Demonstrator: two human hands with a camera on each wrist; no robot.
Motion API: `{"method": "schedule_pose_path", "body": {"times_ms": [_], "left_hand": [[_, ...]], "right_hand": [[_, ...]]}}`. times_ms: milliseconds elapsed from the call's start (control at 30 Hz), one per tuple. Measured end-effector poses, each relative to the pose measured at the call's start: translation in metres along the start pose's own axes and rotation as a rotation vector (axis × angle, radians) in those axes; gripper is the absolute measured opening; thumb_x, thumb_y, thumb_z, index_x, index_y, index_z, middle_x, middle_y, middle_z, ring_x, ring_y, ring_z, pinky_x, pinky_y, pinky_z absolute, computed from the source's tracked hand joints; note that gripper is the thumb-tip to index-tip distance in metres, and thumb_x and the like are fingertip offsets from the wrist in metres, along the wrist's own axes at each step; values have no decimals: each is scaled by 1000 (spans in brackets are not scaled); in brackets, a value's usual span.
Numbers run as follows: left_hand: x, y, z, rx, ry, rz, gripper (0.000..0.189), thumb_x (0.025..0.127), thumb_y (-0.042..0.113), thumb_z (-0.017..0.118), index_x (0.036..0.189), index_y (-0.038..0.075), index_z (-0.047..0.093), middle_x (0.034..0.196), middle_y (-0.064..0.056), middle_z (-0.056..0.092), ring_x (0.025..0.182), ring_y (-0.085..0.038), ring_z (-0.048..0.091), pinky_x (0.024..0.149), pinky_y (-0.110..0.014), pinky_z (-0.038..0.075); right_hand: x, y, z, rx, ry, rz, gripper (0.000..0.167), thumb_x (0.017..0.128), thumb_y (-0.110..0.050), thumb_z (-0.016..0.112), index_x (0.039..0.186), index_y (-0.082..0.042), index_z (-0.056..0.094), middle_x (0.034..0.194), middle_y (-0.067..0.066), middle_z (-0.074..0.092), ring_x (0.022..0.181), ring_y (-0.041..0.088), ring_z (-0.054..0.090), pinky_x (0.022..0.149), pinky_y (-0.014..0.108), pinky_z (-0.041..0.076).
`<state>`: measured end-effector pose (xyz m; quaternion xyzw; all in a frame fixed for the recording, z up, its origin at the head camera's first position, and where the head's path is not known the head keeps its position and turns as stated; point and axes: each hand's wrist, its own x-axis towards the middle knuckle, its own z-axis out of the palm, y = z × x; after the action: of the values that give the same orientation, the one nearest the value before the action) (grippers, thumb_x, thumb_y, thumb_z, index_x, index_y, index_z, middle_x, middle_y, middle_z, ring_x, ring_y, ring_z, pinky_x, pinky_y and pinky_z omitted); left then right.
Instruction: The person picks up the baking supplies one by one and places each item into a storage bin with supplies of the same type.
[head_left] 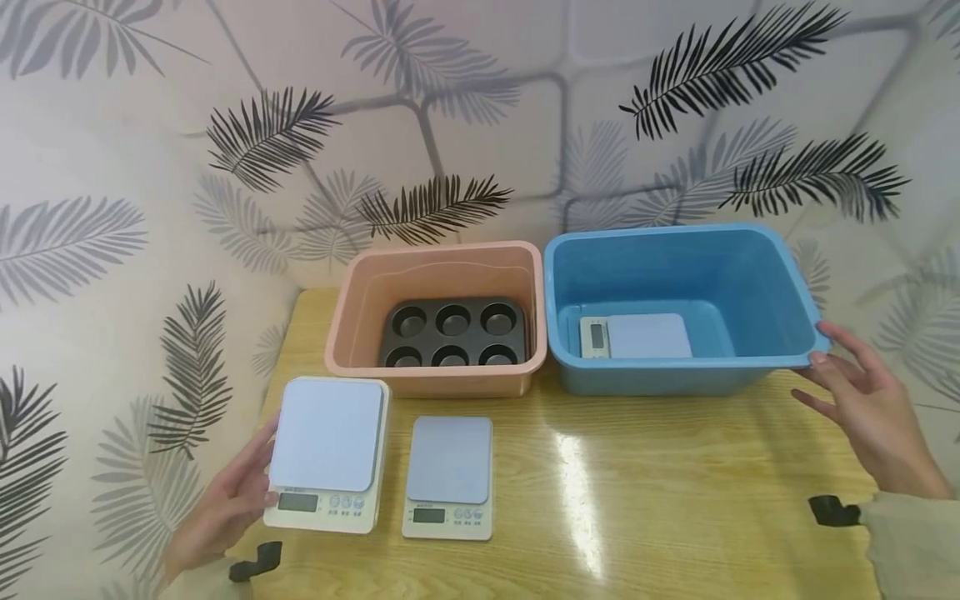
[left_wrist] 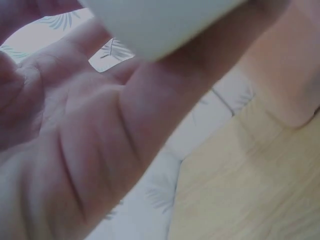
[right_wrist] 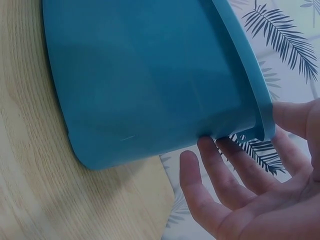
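My left hand [head_left: 232, 496] grips a white kitchen scale [head_left: 326, 437] by its left side, thumb on the front near the display. The scale is held up and tilted towards me; in the left wrist view only a blurred corner of the scale [left_wrist: 160, 25] shows. To its right a smaller white kitchen scale [head_left: 448, 475] lies on the table. With extended fingers my right hand [head_left: 870, 400] touches the front right corner of a blue bin [head_left: 645, 379], just at the rim. In the right wrist view the fingers [right_wrist: 225, 185] lie loosely against the bin's outer wall.
Inside the blue bin lies another kitchen scale [head_left: 648, 336]. A pink bin [head_left: 435, 383] stands left of it, holding a dark muffin tin [head_left: 453, 337]. Both bins sit at the back of the wooden table [head_left: 660, 483], close to the leaf-patterned wall covering [head_left: 480, 142].
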<state>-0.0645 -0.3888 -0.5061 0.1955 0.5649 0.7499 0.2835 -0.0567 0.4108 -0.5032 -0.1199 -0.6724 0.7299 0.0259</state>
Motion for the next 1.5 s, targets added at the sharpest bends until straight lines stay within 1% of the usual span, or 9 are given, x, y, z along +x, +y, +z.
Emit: {"method": "schedule_pose_path", "body": {"times_ms": [133,267,433,567,733,967,1167,1367,1500], "left_hand": [[15,0,4,24,10,10,100,99,-29,34,177,18,-7,177,17,32,154,-7,51,114,-32,54],[33,1,8,31,15,19,100,99,-28,36,177,19,-4,176,15,32,153,-8,52,114,-30,55],[60,5,13,21,-25,35,97,100,-28,34,177,17,-2,179,10,30,151,-10,54,109,-30,59],[81,12,19,29,-52,24,95,102,-26,33,177,19,-1,179,13,29,149,-8,55,105,-27,61],[116,21,33,30,-51,29,96,99,-27,34,178,20,4,177,9,32,141,-11,61,102,-28,62],[170,35,46,109,-56,55,99,93,-25,39,178,19,14,177,9,32,146,-7,53,104,-25,58],[210,50,57,176,-37,31,97,90,-17,41,176,26,26,164,4,48,126,-13,62,94,-26,59],[248,65,64,151,-106,9,95,91,-15,41,174,28,30,162,5,53,120,-16,66,94,-28,61],[268,75,72,142,-168,-16,93,92,-17,40,175,25,30,173,-1,44,133,-18,62,102,-30,58]], "right_hand": [[0,0,0,-12,6,2,66,113,-17,60,172,-27,33,123,-25,67,102,-9,73,72,15,62],[1,0,-1,-1,-2,2,65,113,-16,60,171,-28,34,123,-25,68,102,-9,73,72,15,62],[2,1,-2,30,-20,-11,64,113,-14,59,171,-27,35,126,-24,70,104,-8,74,74,16,62],[4,3,-1,-2,-21,-13,64,113,-17,59,172,-28,34,127,-24,66,105,-9,73,75,15,62],[5,4,0,-26,-20,-15,65,113,-20,59,172,-29,33,129,-22,63,107,-10,71,75,15,62],[5,5,2,-60,8,-6,65,113,-24,61,172,-29,33,129,-21,61,105,-10,70,74,15,62],[4,5,1,-43,19,-3,65,112,-23,62,171,-29,35,127,-21,63,103,-10,71,74,14,62],[2,4,-4,29,-8,-29,63,112,-14,60,169,-27,39,129,-20,67,105,-7,73,75,16,63],[1,4,-8,60,-20,-31,62,112,-10,61,168,-26,41,129,-19,70,105,-5,75,76,17,63]]}}
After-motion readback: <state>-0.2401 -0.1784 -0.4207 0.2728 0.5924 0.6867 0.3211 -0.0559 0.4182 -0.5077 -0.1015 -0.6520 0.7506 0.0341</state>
